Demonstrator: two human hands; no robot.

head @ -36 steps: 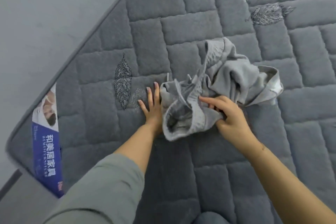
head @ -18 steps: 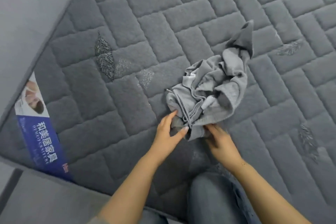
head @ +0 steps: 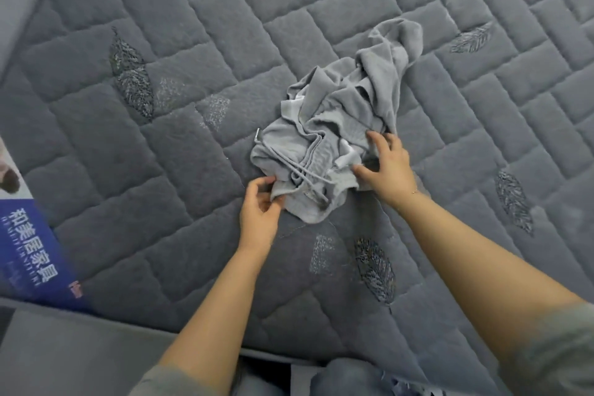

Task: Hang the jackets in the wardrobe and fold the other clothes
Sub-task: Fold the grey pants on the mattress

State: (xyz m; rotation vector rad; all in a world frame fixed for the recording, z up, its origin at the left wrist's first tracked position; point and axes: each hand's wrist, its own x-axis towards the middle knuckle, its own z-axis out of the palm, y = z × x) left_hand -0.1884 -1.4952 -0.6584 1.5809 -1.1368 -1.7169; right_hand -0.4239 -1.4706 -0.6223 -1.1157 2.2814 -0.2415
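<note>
surface: quilted grey mattress (head: 199,42), brick-pattern stitching with embroidered leaves; blue printed label (head: 30,254) at near left corner.
head view, garment: crumpled grey garment (head: 334,125) with drawstring (head: 297,170), bunched near mattress middle, just far of both hands.
long axis: near-left to far-right, from waistband end by the hands up to a loose tail at far right.
left hand (head: 260,209): fingers curled, pinching near-left edge of the waistband.
right hand (head: 387,167): fingers spread and bent, pressing and grasping the cloth on its right side, thumb toward the drawstring end.
nearer hand: both in contact at the waistband end; far tail well apart from either, closer to the right side.
step, as a judgement: finding the waistband so as to spread the piece flat before folding; no fold made yet.
next move, as a judgement: pull hands apart along the waistband, then drag the heap nearward so the tail trails straight.
risk: drawstring tangle keeping the bunch together.
wardrobe, jackets: not in view.
</note>
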